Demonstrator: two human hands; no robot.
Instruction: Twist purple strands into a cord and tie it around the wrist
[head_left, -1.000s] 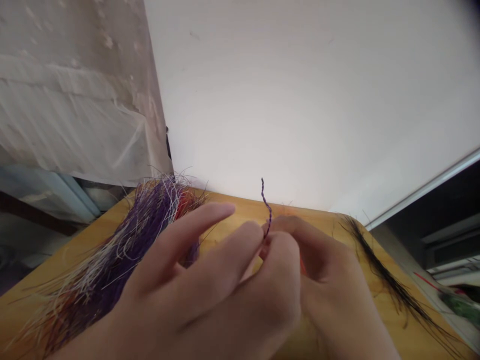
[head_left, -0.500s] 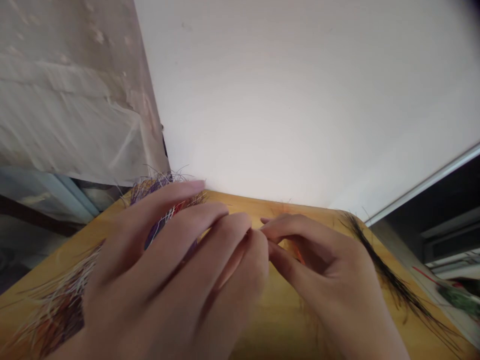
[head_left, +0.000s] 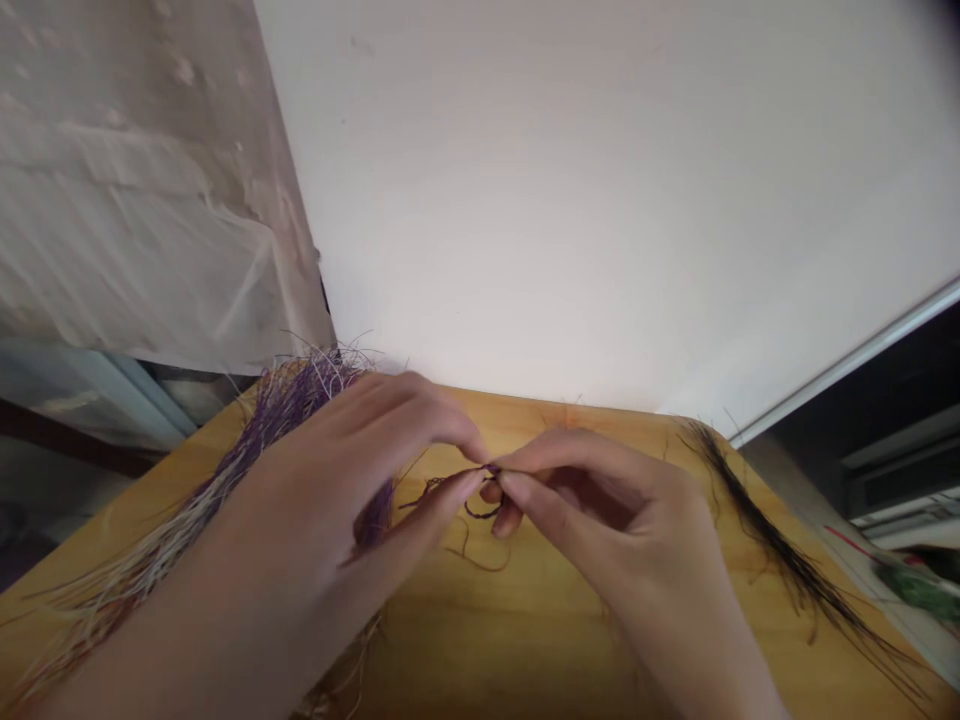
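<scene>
Left hand (head_left: 337,470) has curled its fingers in since b4; it & right hand (head_left: 600,490) pinch a light, floppy purple cord (head_left: 472,511). Hold near the pinch.

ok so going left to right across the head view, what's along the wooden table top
purple and cream fibre bundle → left hand → purple twisted cord → right hand → black fibre bunch

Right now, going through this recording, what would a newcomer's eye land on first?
The left hand and right hand meet mid-table, their fingertips pinching a thin purple cord with a small loop hanging below. A large bundle of purple and pale fibres fans out beneath the left wrist, on the wooden table. A thin black bundle lies along the table's right edge.
</scene>
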